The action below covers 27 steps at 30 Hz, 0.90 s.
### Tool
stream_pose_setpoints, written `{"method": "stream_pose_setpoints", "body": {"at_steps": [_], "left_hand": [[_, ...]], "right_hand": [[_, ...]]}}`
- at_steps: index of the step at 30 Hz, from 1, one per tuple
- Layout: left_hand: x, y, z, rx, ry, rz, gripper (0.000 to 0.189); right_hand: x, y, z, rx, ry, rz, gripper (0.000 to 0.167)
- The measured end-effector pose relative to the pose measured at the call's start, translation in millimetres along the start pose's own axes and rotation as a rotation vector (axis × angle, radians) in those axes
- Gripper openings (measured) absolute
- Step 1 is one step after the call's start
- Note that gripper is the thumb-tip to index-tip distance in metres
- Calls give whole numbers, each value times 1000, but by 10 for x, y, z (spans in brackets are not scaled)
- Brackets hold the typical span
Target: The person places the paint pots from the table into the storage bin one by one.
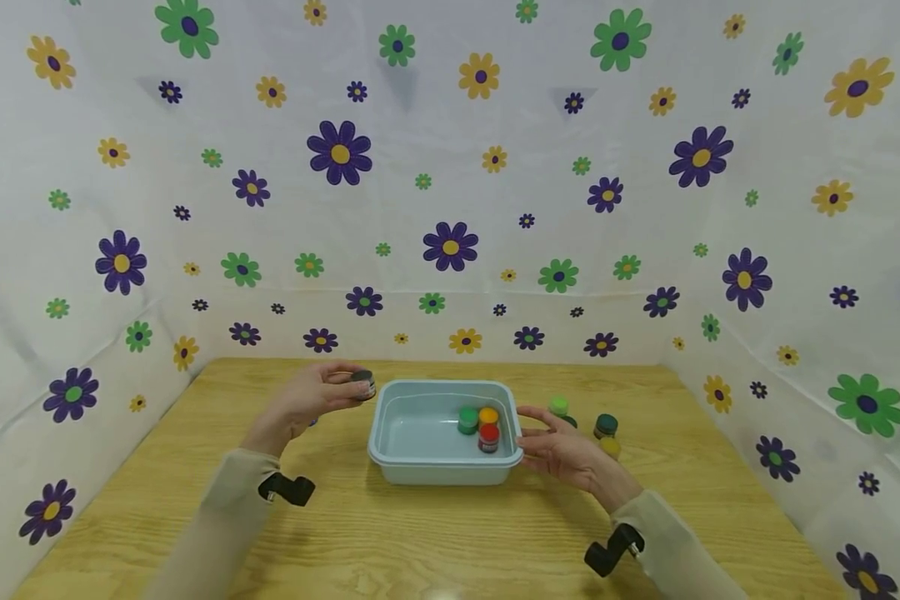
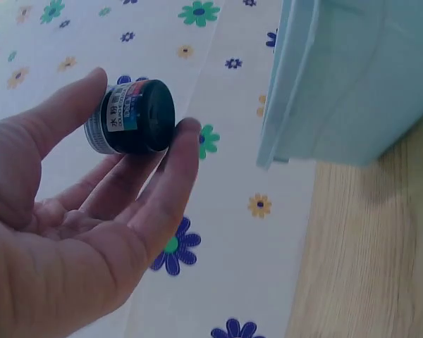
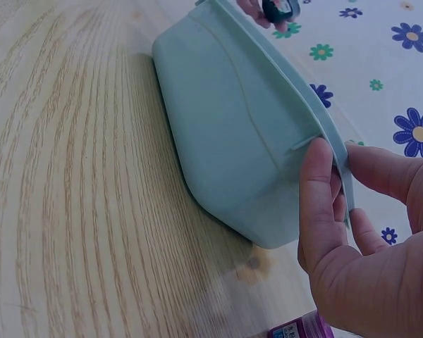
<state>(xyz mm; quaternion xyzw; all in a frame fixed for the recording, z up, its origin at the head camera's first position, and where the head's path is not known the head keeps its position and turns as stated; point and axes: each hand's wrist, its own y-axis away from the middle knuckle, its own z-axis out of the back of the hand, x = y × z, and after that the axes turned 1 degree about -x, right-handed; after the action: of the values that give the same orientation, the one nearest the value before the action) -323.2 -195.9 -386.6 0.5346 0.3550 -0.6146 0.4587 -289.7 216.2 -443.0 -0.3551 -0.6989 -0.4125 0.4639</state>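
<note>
My left hand holds a small dark paint jar between thumb and fingers, raised just left of the light blue plastic basin. The jar lies tilted on its side in the left wrist view, its printed label showing. My right hand pinches the basin's right rim, with the thumb on one side and fingers on the other in the right wrist view. Inside the basin, toward its right end, sit a green jar, an orange jar and a red jar.
Beyond my right hand stand a light green jar, a dark green jar and a yellow jar. A purple jar shows at the right wrist view's lower edge. Flowered cloth surrounds the wooden table at back and sides.
</note>
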Motion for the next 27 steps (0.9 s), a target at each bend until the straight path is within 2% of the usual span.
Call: {"method": "stream_pose_setpoints", "body": {"at_steps": [6,11,15,22,27], "left_hand": [[-94,-74,-231,-3,-30,-15,56],[-113,-151,-399,1,-51,-21,51],[-90,-221,-525,5,-75,-28,42],[11,-298,-722,37,12,-9,42],[66,-312,-841,28,-49,-22,43]], "right_hand": [[7,1,0,-7,-4,-8,70],[21,12,-12,-6,-1,-11,69],[32,14,-15,-12,5,-14,68],[26,12,-11,-12,3,-15,69],[18,16,-3,-18,6,-10,68]]}}
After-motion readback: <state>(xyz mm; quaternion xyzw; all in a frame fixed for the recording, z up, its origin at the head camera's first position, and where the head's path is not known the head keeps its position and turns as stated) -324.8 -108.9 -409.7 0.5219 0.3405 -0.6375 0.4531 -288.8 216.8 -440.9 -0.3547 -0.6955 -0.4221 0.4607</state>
